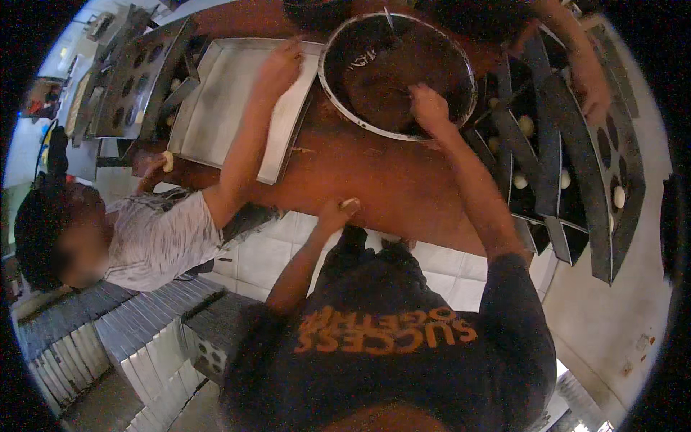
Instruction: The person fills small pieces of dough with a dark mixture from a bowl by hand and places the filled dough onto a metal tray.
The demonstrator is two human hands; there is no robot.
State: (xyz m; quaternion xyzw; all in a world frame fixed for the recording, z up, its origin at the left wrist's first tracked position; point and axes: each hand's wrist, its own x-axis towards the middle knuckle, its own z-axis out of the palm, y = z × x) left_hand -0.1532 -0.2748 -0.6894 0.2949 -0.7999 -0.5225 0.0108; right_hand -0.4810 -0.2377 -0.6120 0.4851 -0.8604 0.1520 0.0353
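Low over the near edge of the red-brown table [403,180], my left hand [334,216] is closed on a small pale piece of dough [350,203]. My right hand [432,109] reaches over the near right rim of a large round bowl [360,125] with a whitish edge. Its fingers are curled together at the dark brown filling [374,81] inside. Whether they pinch some of that filling is too dim to see. A pale utensil handle [389,19] sticks up at the bowl's far side.
A shallow pale tray [223,101] lies left of the bowl; a co-worker's hand [282,68] passes over it, the other holding dough [168,160]. Dark metal moulds [568,144] with dough balls [526,127] stand right, near another person's hand [596,97]. Metal pans [144,324] are stacked lower left.
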